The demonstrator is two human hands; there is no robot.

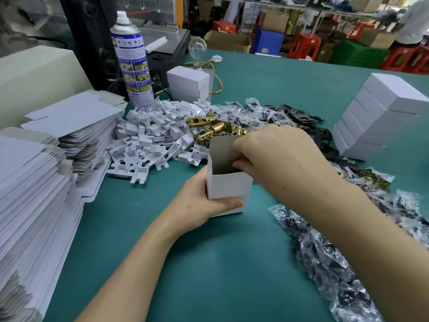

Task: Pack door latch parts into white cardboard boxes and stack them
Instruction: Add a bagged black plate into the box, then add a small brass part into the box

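Observation:
An open white cardboard box [228, 190] stands upright on the green table. My left hand [197, 205] grips its lower part, thumb across the front. My right hand [271, 154] reaches into the box's open top with curled fingers; what they hold is hidden inside. Brass door latches [210, 127] lie just behind the box. White plastic inserts [151, 138] are heaped to the left of them. Small clear bags of dark screws [325, 259] spread along the right. Black metal plates [299, 113] lie behind my right hand. Closed white boxes [380, 117] are stacked at the right.
Flat unfolded box blanks [39, 177] are piled high at the left edge. A spray can [132, 61] stands at the back left, with two stacked white boxes [188, 86] and a light bulb [197, 51] beside it. A machine [160, 38] sits behind. Green table surface [209, 263] lies between my arms.

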